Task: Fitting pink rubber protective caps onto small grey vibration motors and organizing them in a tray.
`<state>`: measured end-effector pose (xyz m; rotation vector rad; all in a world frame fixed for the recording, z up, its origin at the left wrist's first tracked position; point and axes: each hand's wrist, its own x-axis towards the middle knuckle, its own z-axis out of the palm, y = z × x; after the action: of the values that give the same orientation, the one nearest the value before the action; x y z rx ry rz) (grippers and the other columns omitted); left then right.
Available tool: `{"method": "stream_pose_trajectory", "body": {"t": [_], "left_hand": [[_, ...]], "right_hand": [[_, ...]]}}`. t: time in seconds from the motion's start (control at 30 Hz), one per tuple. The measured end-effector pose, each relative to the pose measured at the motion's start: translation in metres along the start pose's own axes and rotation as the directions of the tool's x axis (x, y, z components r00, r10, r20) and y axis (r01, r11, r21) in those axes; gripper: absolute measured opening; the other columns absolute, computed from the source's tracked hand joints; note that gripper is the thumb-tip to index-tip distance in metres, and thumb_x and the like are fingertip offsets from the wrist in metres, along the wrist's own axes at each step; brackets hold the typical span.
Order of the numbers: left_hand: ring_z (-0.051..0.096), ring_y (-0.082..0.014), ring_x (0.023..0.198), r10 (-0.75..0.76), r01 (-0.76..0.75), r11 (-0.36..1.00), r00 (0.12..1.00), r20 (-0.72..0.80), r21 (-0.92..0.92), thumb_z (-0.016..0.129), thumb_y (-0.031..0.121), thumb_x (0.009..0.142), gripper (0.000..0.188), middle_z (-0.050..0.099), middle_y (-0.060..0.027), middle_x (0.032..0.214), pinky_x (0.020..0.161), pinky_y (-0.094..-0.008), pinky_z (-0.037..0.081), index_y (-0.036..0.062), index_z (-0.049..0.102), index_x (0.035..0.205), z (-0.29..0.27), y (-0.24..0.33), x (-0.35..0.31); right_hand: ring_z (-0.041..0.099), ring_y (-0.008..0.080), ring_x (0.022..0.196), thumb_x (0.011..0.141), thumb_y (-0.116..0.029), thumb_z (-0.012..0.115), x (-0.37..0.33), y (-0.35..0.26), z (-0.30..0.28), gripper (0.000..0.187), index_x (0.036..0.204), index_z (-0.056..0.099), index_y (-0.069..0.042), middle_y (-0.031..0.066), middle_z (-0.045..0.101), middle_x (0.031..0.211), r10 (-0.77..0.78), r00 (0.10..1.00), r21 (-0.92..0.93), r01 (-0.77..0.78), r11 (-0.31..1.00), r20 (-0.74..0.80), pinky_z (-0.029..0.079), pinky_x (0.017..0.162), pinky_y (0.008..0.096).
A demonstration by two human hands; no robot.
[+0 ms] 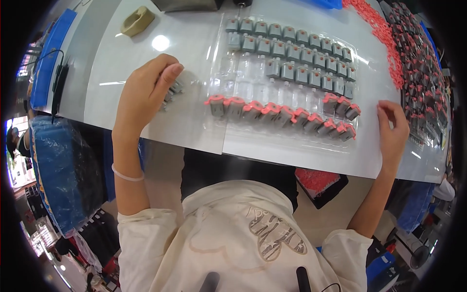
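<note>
My left hand point(150, 90) curls over a small cluster of grey metal motors point(173, 91) on the left part of the table; its thumb shows, but most fingers are hidden. On the right, my right hand point(395, 121) is beside the tray, fingers bent and slightly apart, with nothing visible in them. Between my hands lies a clear plastic tray point(249, 87) with rows of pockets. Its far rows hold plain grey motors point(278, 48). Along its near side, motors with pink caps point(271, 111) lean in a row, and a few more sit at the right end.
A large pile of pink-capped motors point(418, 73) stands right of my right hand. Loose pink pieces point(377, 27) spread at the far right. A tan ring-shaped object point(137, 21) lies at the far left. Below the table is a dark box with pink contents point(318, 181).
</note>
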<state>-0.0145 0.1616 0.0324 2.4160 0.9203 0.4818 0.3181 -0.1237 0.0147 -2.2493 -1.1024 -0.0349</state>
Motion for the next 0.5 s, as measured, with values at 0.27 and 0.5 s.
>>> {"method": "stream_pose_trajectory", "body": {"t": [0.27, 0.5], "left_hand": [[0.052, -0.0239, 0.087, -0.048, 0.059, 0.989, 0.995, -0.086, 0.133, 0.071, 0.027, 0.075, 0.034, 0.056, -0.0089, 0.095, 0.076, -0.0321, 0.043, 0.0007, 0.059, 0.093, 0.001, 0.004, -0.033], [0.05, -0.025, 0.088, 0.102, -0.072, 0.986, 0.972, -0.211, 0.148, 0.072, 0.019, 0.071, 0.032, 0.056, -0.0079, 0.094, 0.079, -0.0351, 0.042, 0.0028, 0.058, 0.095, 0.021, -0.005, -0.036]], "right_hand": [[0.054, 0.0097, 0.081, 0.083, -0.003, 0.061, -0.043, -0.016, -0.001, 0.009, 0.091, 0.062, 0.002, 0.0036, 0.062, 0.088, 0.021, 0.996, 0.04, -0.018, 0.999, -0.089, 0.042, 0.079, 0.0226], [0.054, 0.0101, 0.079, 0.082, -0.001, 0.061, -0.052, -0.028, 0.004, 0.008, 0.09, 0.062, 0.002, 0.003, 0.061, 0.086, 0.162, 0.981, 0.23, -0.134, 0.964, -0.104, 0.042, 0.077, 0.0222]]}}
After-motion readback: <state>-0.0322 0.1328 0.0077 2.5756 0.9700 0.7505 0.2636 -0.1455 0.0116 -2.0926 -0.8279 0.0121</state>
